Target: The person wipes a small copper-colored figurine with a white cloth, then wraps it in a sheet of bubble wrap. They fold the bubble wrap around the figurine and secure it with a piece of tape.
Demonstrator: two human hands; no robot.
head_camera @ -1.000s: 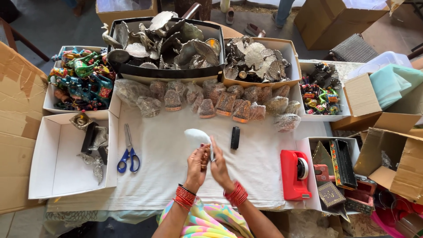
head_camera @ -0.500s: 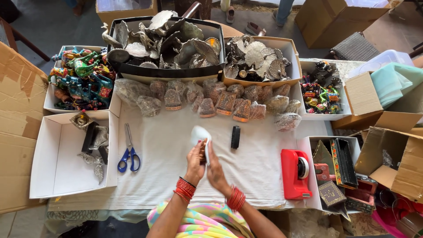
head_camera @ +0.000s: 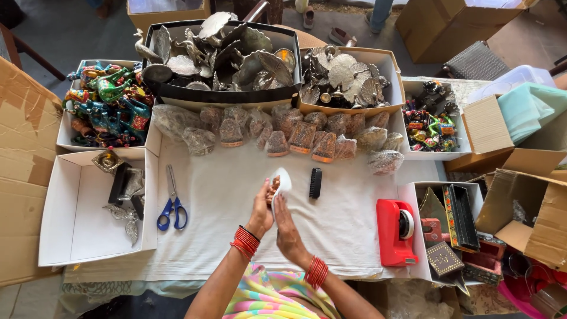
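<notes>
Hands wrapping a small piece in white foam sheet

Hands meet over the middle of the counter (head_camera: 224, 236), which is covered with a white cloth. The left hand (head_camera: 263, 207) and the right hand (head_camera: 284, 221) press together around a white foam sheet (head_camera: 282, 179), and a small brownish object, mostly hidden, sits inside the fold. The fingers of both hands are closed on the sheet; the left ones grip the bundle from the side, the right ones lie flat against it.

Just beside, to the right, lies a black brush (head_camera: 315, 182). Blue-handled scissors (head_camera: 172, 208) lie to the left, near a white box (head_camera: 82, 218) with a few metal pieces. A red tape dispenser (head_camera: 394, 231) stands at the right, well apart from the hands. Behind the hands is a row of wrapped items (head_camera: 283, 134).

To do this step well, I think the sheet should be folded tightly with no corner loose, while one hand keeps the piece steady. The tape dispenser is within easy reach for closing the wrap.
</notes>
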